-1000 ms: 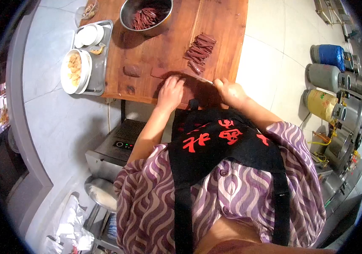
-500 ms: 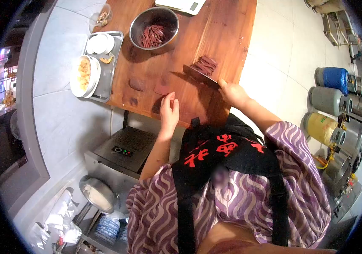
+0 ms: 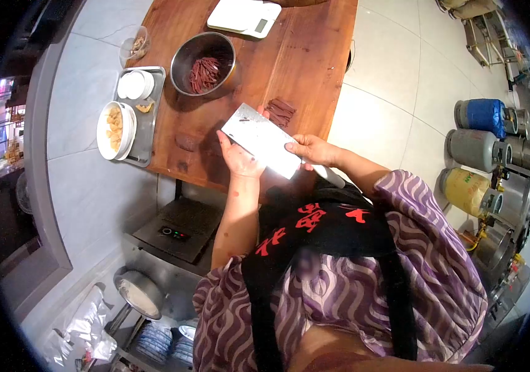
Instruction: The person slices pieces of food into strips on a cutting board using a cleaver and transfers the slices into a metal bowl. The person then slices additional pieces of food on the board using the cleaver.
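My right hand grips a cleaver near the handle end of its blade. The broad blade faces up, with small dark bits stuck to it. My left hand is palm up under and beside the blade, thumb spread, its fingertips showing past the far edge; most of the fingers are hidden behind the metal. Just beyond lies a pile of dark red strips on the wooden table. A steel bowl with more cut strips stands farther back. A dark red flat piece lies left of my left hand.
A white scale sits at the back of the table. At the left, a metal tray carries white dishes and a bowl of yellowish pieces. A plastic cup is behind it. Gas cylinders stand on the floor at right.
My right hand has brought the cleaver from the strip pile toward my body and turned its blade flat. My left hand has turned palm up and moved to the blade. The view has shifted slightly.
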Action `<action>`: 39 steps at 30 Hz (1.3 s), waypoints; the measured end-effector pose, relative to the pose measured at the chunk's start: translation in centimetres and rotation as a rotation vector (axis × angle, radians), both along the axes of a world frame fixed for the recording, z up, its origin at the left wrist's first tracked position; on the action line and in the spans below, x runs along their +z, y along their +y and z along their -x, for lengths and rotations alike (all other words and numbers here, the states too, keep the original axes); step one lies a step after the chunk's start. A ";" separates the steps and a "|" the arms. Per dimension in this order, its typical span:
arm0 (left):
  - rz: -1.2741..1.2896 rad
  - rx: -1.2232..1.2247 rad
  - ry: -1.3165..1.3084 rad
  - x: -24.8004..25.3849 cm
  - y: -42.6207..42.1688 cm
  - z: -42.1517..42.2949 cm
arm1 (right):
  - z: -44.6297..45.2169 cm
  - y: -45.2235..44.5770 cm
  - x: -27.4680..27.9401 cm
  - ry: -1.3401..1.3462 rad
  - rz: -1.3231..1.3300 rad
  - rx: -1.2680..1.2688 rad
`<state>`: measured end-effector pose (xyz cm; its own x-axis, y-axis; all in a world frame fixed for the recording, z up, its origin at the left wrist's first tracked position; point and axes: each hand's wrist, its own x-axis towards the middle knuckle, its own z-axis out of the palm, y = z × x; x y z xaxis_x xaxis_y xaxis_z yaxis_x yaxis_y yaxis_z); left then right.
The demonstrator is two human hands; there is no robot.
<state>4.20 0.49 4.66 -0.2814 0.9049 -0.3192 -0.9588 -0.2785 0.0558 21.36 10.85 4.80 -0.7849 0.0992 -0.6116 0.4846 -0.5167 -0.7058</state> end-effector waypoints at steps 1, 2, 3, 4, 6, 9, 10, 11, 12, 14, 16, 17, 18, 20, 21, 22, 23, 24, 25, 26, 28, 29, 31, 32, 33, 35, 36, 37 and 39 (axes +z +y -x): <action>-0.019 0.000 -0.042 -0.3 -0.3 -0.2 | -0.3 0.3 0.2 -0.028 -0.026 0.048; -0.010 0.002 -0.045 -0.5 -0.4 -0.6 | -0.7 0.5 -0.2 -0.017 -0.018 0.046; 0.001 0.005 -0.048 -0.6 -0.5 -0.8 | -1.1 0.6 -1.0 -0.005 -0.009 0.044; 0.013 0.008 -0.051 -0.7 -0.5 -1.1 | -1.5 0.6 -1.7 0.006 0.001 0.042; 0.089 0.008 0.029 -1.0 -0.7 -1.3 | -1.9 0.6 -2.7 0.018 -0.020 0.063; 0.146 0.016 0.052 -1.2 -0.4 -1.9 | -2.5 1.3 -2.8 0.012 -0.015 0.078; 0.156 0.019 0.044 -1.3 -0.3 -2.1 | -2.7 1.5 -2.7 0.006 -0.006 0.078; 0.179 0.032 0.037 -1.3 -0.2 -2.4 | -2.8 1.6 -3.0 -0.001 -0.002 0.077; 0.203 0.045 0.031 -1.2 -0.2 -2.6 | -3.0 1.6 -3.4 -0.007 0.002 0.077; 0.248 0.067 0.033 -1.1 -0.3 -2.9 | -3.1 1.5 -4.2 -0.011 0.004 0.077; 0.285 0.081 0.053 -1.0 -0.1 -3.1 | -3.1 1.7 -4.3 -0.006 -0.005 0.077; 0.309 0.077 0.065 -1.0 -0.1 -3.1 | -3.1 1.8 -4.2 -0.034 -0.025 0.089; 0.334 0.072 0.077 -0.9 -0.2 -3.1 | -3.0 2.0 -3.9 -0.062 -0.046 0.101; 0.387 0.067 0.085 -0.7 -0.3 -2.9 | -2.8 2.3 -3.5 -0.082 -0.062 0.108; 0.415 0.065 0.081 -0.4 -0.3 -2.9 | -2.8 2.5 -3.4 -0.073 -0.059 0.102; 0.443 0.062 0.078 -0.2 -0.2 -3.0 | -2.8 2.6 -3.4 -0.063 -0.055 0.096; 0.466 0.076 0.069 -0.1 -0.2 -3.0 | -2.9 2.8 -3.5 -0.075 -0.070 0.108; 0.489 0.090 0.060 0.0 -0.1 -3.0 | -2.9 3.1 -3.6 -0.088 -0.083 0.120; 0.513 0.104 0.051 0.0 0.0 -3.1 | -3.0 3.3 -3.8 -0.100 -0.097 0.132; 0.246 0.064 0.046 -2.4 -0.9 -2.7 | -3.3 3.5 -4.2 -0.092 -0.101 0.098; 0.001 0.012 0.020 -6.6 -2.7 -2.0 | -3.5 3.6 -4.7 -0.076 -0.107 0.032; 0.019 0.001 -0.001 -6.5 -2.7 -1.9 | -3.8 4.1 -4.7 -0.082 -0.116 0.042; 0.629 0.041 -0.079 1.3 0.2 -2.8 | -4.0 5.0 -3.6 -0.095 -0.130 0.065; 0.499 0.005 -0.030 0.6 -0.4 -2.7 | -4.1 5.1 -3.5 -0.089 -0.132 0.082; 0.367 -0.029 0.020 -1.3 -1.5 -2.5 | -4.2 5.0 -3.4 -0.082 -0.136 0.100; 0.100 -0.060 0.066 -4.5 -2.8 -2.1 | -4.2 5.0 -3.5 -0.090 -0.153 0.159; -0.036 -0.062 0.061 -5.5 -2.9 -1.9 | -4.0 5.0 -3.3 -0.092 -0.160 0.167; 0.142 -0.040 0.028 -2.4 -1.8 -2.1 | -4.0 5.0 -2.9 -0.094 -0.168 0.173; 0.357 -0.017 -0.006 -0.2 -1.1 -2.6 | -4.0 5.1 -3.1 -0.098 -0.205 0.209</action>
